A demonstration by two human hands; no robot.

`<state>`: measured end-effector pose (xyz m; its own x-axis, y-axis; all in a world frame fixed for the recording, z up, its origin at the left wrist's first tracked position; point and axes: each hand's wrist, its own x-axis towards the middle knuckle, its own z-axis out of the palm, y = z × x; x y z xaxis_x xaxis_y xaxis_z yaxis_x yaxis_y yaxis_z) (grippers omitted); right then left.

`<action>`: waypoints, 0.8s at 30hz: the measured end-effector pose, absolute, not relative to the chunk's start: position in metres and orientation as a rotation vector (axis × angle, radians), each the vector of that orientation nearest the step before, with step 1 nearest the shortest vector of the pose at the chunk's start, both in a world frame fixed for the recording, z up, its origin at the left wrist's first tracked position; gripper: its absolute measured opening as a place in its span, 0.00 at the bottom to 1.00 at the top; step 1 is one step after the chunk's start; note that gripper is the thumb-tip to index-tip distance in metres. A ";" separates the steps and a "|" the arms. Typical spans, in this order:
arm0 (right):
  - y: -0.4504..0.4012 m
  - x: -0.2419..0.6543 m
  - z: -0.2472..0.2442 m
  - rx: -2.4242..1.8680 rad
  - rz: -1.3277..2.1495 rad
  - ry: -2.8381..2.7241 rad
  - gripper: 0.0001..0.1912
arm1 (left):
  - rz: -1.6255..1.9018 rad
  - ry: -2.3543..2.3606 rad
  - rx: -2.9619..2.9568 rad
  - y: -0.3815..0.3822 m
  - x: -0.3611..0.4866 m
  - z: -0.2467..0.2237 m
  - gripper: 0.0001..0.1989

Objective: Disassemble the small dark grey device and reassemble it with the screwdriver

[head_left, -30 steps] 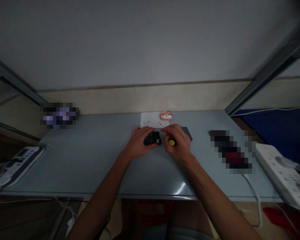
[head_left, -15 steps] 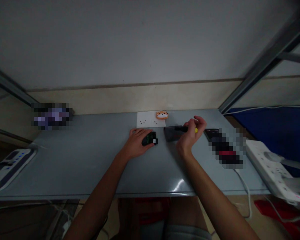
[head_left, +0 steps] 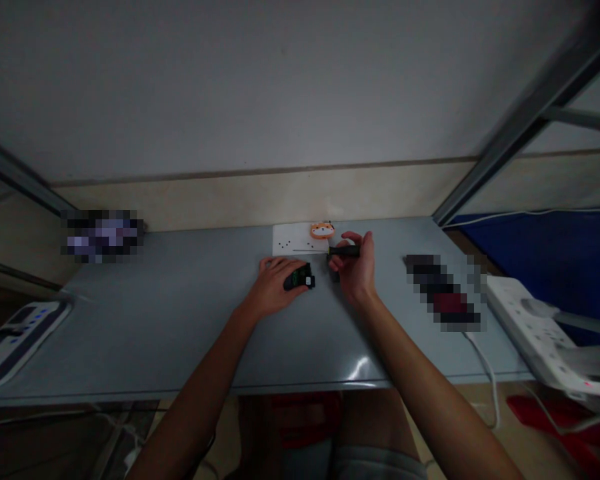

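Note:
My left hand [head_left: 276, 288] is closed around a small dark device [head_left: 296, 277] with a green circuit board showing, resting on the grey table. In my right hand [head_left: 356, 270] is a black-handled screwdriver [head_left: 345, 251], its thin shaft pointing left over a white sheet [head_left: 293, 231]. Several tiny dark screws [head_left: 285, 245] lie on that sheet. An orange and white animal-faced object [head_left: 322, 231] sits at its right side. Below the screwdriver, a dark flat piece [head_left: 333, 272] is mostly hidden by my right hand.
A blurred dark item [head_left: 443, 290] with a white cable lies to the right, beside a white power strip [head_left: 535, 333]. Another power strip [head_left: 23, 340] is at the left edge, and a blurred purple object [head_left: 103, 235] at back left. The wall borders the table [head_left: 155, 320].
My right hand has moved left with the screwdriver, whose tip now reaches over the white sheet. My left hand and the device have stayed in place.

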<state>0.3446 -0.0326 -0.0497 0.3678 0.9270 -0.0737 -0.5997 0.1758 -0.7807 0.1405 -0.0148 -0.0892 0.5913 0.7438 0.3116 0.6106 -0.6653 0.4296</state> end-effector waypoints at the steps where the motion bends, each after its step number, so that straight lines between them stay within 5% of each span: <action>1: -0.033 0.344 -0.050 -0.847 1.138 -0.491 0.29 | 0.689 1.110 2.547 -0.015 0.141 -0.090 0.25; 10: -0.030 0.344 -0.052 -0.972 1.124 -0.588 0.36 | 0.675 1.144 2.551 -0.014 0.141 -0.092 0.24; 24: -0.026 0.349 -0.051 -0.970 1.038 -0.587 0.28 | 0.673 1.125 2.520 -0.016 0.140 -0.090 0.26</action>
